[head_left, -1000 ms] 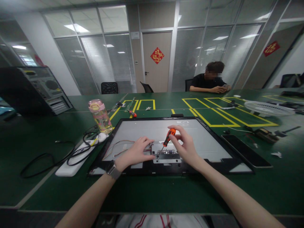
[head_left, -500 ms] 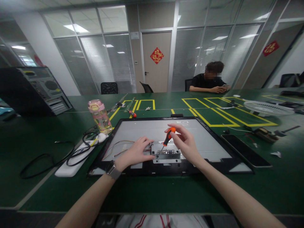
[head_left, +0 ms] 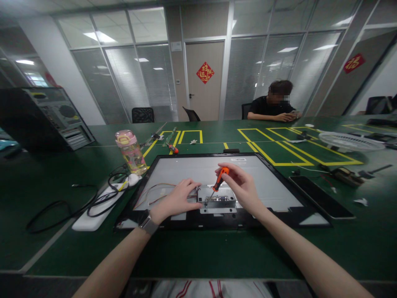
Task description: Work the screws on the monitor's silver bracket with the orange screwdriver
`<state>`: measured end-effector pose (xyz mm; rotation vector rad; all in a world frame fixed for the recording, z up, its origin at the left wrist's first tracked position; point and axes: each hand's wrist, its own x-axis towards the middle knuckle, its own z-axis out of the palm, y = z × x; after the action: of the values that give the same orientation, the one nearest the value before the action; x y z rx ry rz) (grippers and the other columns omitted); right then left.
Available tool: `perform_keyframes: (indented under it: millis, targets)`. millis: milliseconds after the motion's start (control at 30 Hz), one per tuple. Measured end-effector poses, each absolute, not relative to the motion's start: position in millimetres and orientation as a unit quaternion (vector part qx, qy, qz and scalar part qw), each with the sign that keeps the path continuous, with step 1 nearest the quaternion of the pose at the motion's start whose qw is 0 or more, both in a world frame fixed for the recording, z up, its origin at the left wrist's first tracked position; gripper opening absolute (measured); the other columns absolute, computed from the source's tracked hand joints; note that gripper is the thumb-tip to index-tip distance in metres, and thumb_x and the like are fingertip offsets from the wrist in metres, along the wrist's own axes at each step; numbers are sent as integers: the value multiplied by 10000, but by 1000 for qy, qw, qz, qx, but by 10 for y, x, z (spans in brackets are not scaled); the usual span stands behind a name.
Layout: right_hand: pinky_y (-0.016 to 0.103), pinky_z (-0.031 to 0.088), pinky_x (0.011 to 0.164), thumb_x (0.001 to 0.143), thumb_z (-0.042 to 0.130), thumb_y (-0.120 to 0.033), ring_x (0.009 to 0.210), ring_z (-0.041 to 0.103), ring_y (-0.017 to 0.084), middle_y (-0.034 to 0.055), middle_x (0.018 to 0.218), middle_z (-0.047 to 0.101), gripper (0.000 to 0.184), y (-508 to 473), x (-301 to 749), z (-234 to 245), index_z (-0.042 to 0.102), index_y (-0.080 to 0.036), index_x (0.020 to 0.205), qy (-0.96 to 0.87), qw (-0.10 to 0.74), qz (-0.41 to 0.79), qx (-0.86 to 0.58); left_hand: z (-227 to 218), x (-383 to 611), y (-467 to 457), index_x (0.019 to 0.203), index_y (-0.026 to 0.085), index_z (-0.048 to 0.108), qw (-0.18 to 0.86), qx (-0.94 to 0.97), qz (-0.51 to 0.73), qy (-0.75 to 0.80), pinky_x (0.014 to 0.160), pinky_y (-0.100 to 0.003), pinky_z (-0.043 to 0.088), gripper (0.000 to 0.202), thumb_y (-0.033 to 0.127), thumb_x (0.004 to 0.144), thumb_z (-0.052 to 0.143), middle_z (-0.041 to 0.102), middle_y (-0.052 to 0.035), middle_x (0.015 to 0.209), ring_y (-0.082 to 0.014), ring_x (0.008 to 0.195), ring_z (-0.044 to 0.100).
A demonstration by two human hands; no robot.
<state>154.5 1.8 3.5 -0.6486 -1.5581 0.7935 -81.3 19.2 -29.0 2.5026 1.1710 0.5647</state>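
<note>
A flat display panel (head_left: 173,174) with a black frame lies back side up on the green table. On its near middle sits a silver metal bracket (head_left: 217,210) with connector ports. My left hand (head_left: 176,200) holds the bracket's left end between thumb and fingers, the thumb at its front corner. An orange and black screwdriver (head_left: 221,178) is in my right hand (head_left: 243,186), pinched by the handle. It leans to the right, and its tip meets the bracket's front left corner, by my left thumb. Thin wires (head_left: 149,190) run left from the bracket, partly under my left hand.
A pink-lidded bottle (head_left: 130,153), a white power strip (head_left: 93,215) and black cables lie left, below a computer case (head_left: 46,116). On the right are a black phone (head_left: 319,196) and a white racket-like object (head_left: 350,141). Another person (head_left: 269,103) sits across the table.
The screwdriver handle has turned slightly in my right hand, and the right fingers have shifted a little. My left hand and the bracket stay in place.
</note>
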Motion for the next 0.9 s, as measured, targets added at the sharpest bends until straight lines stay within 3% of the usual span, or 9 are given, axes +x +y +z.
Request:
perform_keyframes:
  millis: [233,500,733,900]
  targets:
    - [398,537,831,847,669,-270,887,621,200,40,958,645,208,59,1547,-7,682,-280,1054,-700,601,241,-301,-282,-813,186,1312,252,510,162,875,199,411,958,-378,441,580,428,794,702,527,-67,1171,-242,1077,529]
    - [427,535,892,933,537,-258,996,654,213,68,1079,685,307,-4,1541,28,599,-287,1232,-704,582,287,-289,-279,-813,190,1319,247,507,163,874,197,413,970,-394,437,598,440,790,707,524,-76,1192,-249,1092,523]
    - [352,584,757,830,677,-238,848,645,181,34,945,641,226,6,1504,25,677,-282,1052,-684,619,265,-282,-297,-814,195,1315,254,510,167,874,202,410,961,-389,439,589,437,791,708,530,-69,1167,-242,1078,527]
    - [419,582,855,916,557,-230,931,680,200,61,1074,670,350,-14,1506,18,574,-296,1259,-696,591,294,-282,-305,-820,201,1323,262,501,164,875,201,408,968,-383,438,596,447,793,704,527,-68,1186,-245,1093,525]
